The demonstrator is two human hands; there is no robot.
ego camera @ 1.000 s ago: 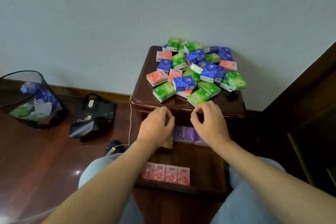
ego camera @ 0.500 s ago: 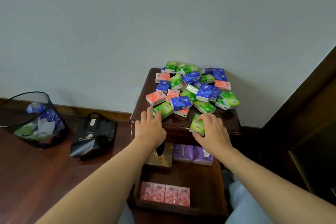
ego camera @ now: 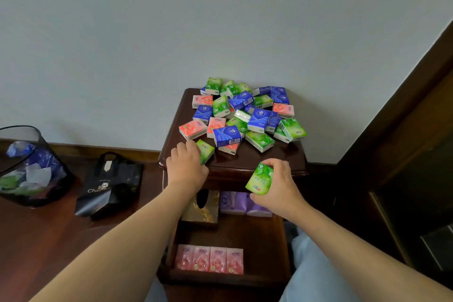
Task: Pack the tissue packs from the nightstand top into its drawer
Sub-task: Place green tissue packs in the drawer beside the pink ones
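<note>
A heap of green, blue and pink tissue packs covers the dark wooden nightstand top. My left hand rests at the front left edge, its fingers curled over a green pack that lies on the wood. My right hand holds another green pack upright in front of the nightstand edge, above the open drawer. A row of several pink packs lines the drawer's front.
At the back of the drawer sit a gold tissue box and purple packs. A black bag and a mesh waste bin stand on the floor to the left. Dark wooden furniture rises on the right.
My right hand has lifted its green pack off the nightstand edge and pulled it toward the drawer. My left hand has slid right and closed over a green pack on the top.
</note>
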